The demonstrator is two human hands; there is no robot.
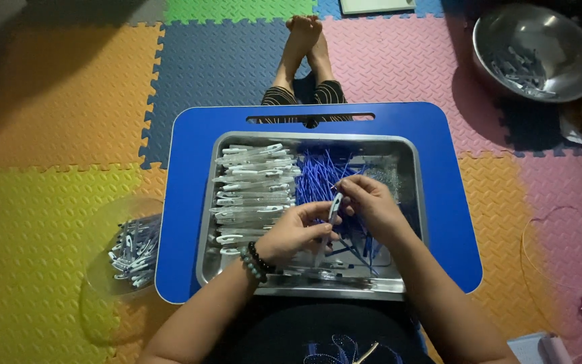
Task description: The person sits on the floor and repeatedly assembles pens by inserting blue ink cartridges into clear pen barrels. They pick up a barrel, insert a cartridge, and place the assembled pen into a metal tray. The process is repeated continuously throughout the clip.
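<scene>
White pen barrel [335,205] is pinched between both hands, left hand [296,232] and right hand [366,202], over the steel tray [409,202].

Both forearms are bare, with no sleeves in sight. A bracelet [256,261] of dark and greenish round beads circles the left wrist. The feet [306,30] are bare, and dark trousers [304,94] with thin pale stripes end at the calves. The dark top [331,337] carries a pale blue pattern.

Single head view; steeply downward; close above the lap tray [432,175]
</scene>
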